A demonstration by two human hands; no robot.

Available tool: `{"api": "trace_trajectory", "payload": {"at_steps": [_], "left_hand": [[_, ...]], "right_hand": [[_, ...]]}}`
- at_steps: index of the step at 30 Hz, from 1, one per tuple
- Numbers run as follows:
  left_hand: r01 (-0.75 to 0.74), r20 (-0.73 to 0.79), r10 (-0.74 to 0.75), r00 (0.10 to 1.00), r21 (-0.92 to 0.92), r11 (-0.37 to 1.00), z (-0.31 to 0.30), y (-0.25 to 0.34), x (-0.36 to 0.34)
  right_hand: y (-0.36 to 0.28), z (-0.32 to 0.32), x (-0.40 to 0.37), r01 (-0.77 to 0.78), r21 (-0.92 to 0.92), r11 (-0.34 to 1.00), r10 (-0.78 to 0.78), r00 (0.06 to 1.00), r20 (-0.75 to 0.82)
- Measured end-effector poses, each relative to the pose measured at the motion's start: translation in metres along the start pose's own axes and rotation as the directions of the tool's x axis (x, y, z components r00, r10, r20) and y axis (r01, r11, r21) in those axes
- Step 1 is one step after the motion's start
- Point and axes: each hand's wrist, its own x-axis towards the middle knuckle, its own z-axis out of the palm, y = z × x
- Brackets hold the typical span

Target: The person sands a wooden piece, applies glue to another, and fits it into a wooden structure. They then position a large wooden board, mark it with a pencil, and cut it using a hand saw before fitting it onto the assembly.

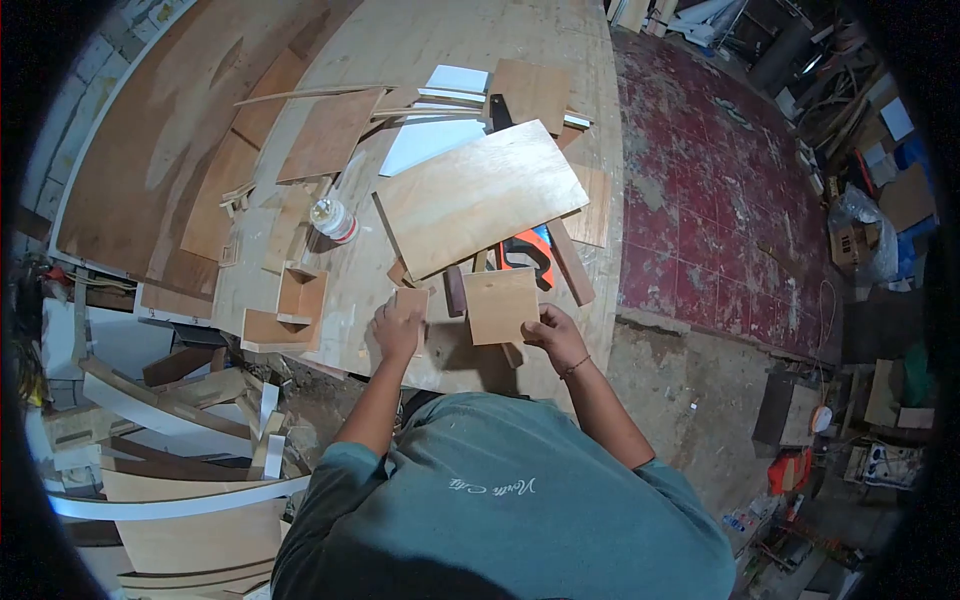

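Observation:
A small square plywood panel (500,305) is pinched at its lower right corner by my right hand (555,338). The panel is raised over the front part of the worktable. My left hand (396,325) has its fingers closed on a small wooden board (419,315) close to the table's front edge. Between the two hands lies a dark purple-brown wooden piece (456,291). Just beyond the square panel is a saw's orange handle (530,252), partly under a large plywood board (480,200).
A glue bottle (334,221) stands left of the large board, with a wooden corner box (287,325) nearer the front. White boards (430,140) and thin strips lie at the back. A narrow wooden block (571,262) is on the right, before the red floor (710,200).

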Motion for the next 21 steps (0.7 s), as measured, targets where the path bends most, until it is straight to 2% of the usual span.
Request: {"api": "trace_trajectory", "payload": {"at_steps": [1, 2, 3, 4, 5, 7, 8, 10, 11, 12, 13, 14, 15, 16, 18, 19, 20, 21], "left_hand": [[-0.065, -0.075, 0.048, 0.996, -0.246, 0.967, -0.002, 0.004, 0.002], [-0.066, -0.079, 0.048, 0.996, -0.242, 0.968, -0.006, 0.006, 0.002], [0.224, 0.289, -0.039, 0.957, -0.644, 0.731, -0.032, 0.033, -0.002], [0.565, 0.612, 0.067, 0.788, -0.762, 0.316, -0.052, 0.055, -0.008], [0.56, 0.607, 0.068, 0.792, -0.766, 0.315, -0.062, 0.066, -0.013], [0.516, 0.607, 0.216, 0.765, -0.778, 0.358, -0.075, 0.076, -0.021], [0.512, 0.601, 0.212, 0.771, -0.782, 0.355, -0.079, 0.075, -0.021], [0.309, 0.47, 0.179, 0.864, -0.777, 0.549, -0.09, 0.066, -0.018], [0.311, 0.463, 0.163, 0.871, -0.777, 0.547, -0.096, 0.059, -0.018], [0.199, 0.377, 0.138, 0.916, -0.725, 0.659, -0.102, 0.05, -0.019], [0.09, 0.282, 0.128, 0.951, -0.646, 0.758, -0.109, 0.043, -0.018], [-0.011, 0.184, 0.131, 0.974, -0.54, 0.841, -0.115, 0.034, -0.017], [-0.009, 0.175, 0.089, 0.981, -0.412, 0.911, -0.121, 0.024, -0.016], [-0.002, 0.168, 0.077, 0.983, -0.41, 0.912, -0.128, 0.018, -0.018], [-0.075, 0.103, 0.143, 0.984, -0.491, 0.868, -0.142, 0.012, -0.023], [-0.057, 0.162, 0.136, 0.977, -0.417, 0.907, -0.152, 0.008, -0.023], [-0.052, 0.157, 0.128, 0.979, -0.416, 0.908, -0.158, 0.002, -0.023], [-0.061, 0.141, 0.136, 0.981, -0.438, 0.897, -0.167, -0.002, -0.023]], "right_hand": [[-0.003, 0.006, 0.001, 0.027, -0.014, 1.0, -0.026, 0.999, 0.033], [-0.004, 0.013, 0.003, 0.028, -0.012, 1.0, -0.027, 0.999, 0.038], [-0.004, 0.02, 0.005, 0.053, -0.019, 0.998, -0.051, 0.996, 0.076], [-0.005, 0.026, 0.007, 0.078, -0.026, 0.997, -0.075, 0.991, 0.114], [-0.005, 0.033, 0.009, 0.074, -0.032, 0.997, -0.067, 0.983, 0.168], [-0.004, 0.051, 0.011, 0.084, -0.041, 0.996, -0.075, 0.981, 0.177], [-0.002, 0.062, 0.012, 0.09, -0.049, 0.995, -0.08, 0.98, 0.182], [0.01, 0.083, 0.016, 0.11, -0.075, 0.991, -0.098, 0.983, 0.153], [0.017, 0.093, 0.016, 0.371, -0.49, 0.789, -0.364, 0.924, 0.113], [0.021, 0.106, 0.015, 0.48, -0.796, 0.369, -0.593, 0.781, 0.197], [0.021, 0.119, 0.013, 0.499, -0.809, 0.311, -0.558, 0.785, 0.27], [0.025, 0.128, 0.016, 0.515, -0.817, 0.259, -0.453, 0.812, 0.368], [0.035, 0.14, 0.02, 0.493, -0.751, 0.44, -0.348, 0.864, 0.363], [0.048, 0.152, 0.024, 0.432, -0.669, 0.605, -0.233, 0.9, 0.37], [0.064, 0.18, 0.028, 0.455, -0.546, 0.704, -0.157, 0.848, 0.506], [0.066, 0.195, 0.025, 0.237, -0.442, 0.865, 0.019, 0.865, 0.501], [0.067, 0.209, 0.024, 0.154, -0.39, 0.908, 0.085, 0.842, 0.532], [0.075, 0.22, 0.026, 0.17, -0.36, 0.917, 0.059, 0.837, 0.545]]}}
